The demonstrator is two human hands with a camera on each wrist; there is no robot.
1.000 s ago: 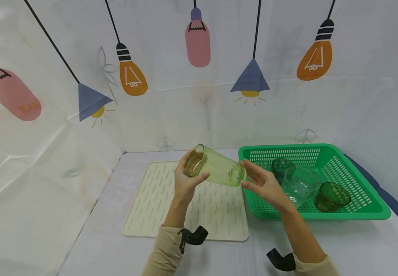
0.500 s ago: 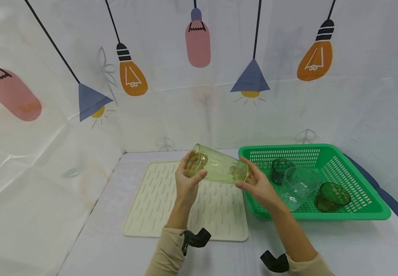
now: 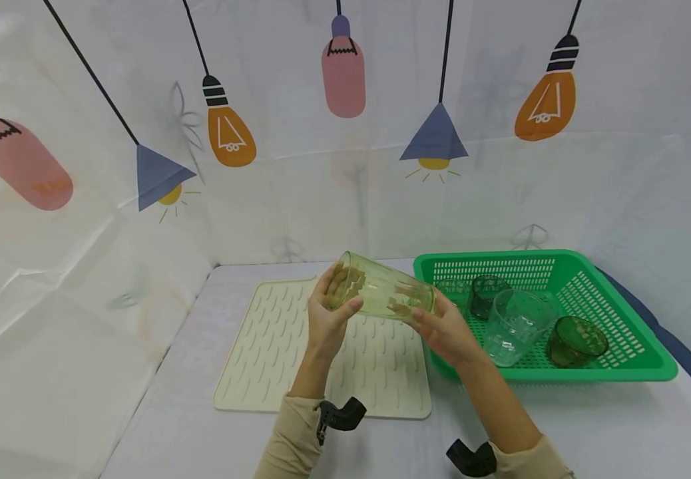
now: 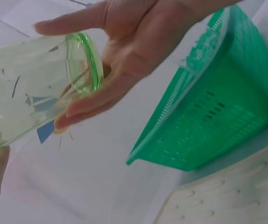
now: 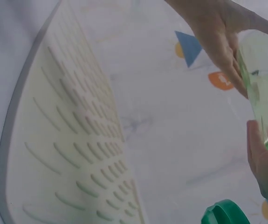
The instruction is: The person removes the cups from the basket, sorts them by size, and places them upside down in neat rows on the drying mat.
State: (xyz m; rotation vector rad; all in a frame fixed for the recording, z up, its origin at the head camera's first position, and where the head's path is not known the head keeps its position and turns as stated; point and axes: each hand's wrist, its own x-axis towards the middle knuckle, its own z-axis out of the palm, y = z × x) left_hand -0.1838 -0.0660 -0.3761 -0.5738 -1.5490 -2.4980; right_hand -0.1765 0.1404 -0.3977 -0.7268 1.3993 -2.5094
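Note:
A tall pale-green drinking glass (image 3: 379,287) is held in the air on its side, tilted, its open mouth to the left and its base lower on the right. My left hand (image 3: 325,324) grips the mouth end, thumb in front and fingers behind. My right hand (image 3: 449,332) holds the base end between thumb and fingers. In the left wrist view, the right hand (image 4: 134,53) spans the thick base of the glass (image 4: 31,88). Below both hands lies a cream ridged drying mat (image 3: 249,382).
A green plastic basket (image 3: 567,374) stands to the right of the mat. It holds a clear glass (image 3: 516,329), a dark green glass (image 3: 576,344), a dark glass (image 3: 489,296) at the back and a fainter clear one. A printed sheet (image 3: 297,206) hangs behind the table.
My right hand has moved slightly left and down, its fingers passing farther behind the base. The glass has turned a little toward level and shifted slightly right. My left hand keeps its hold.

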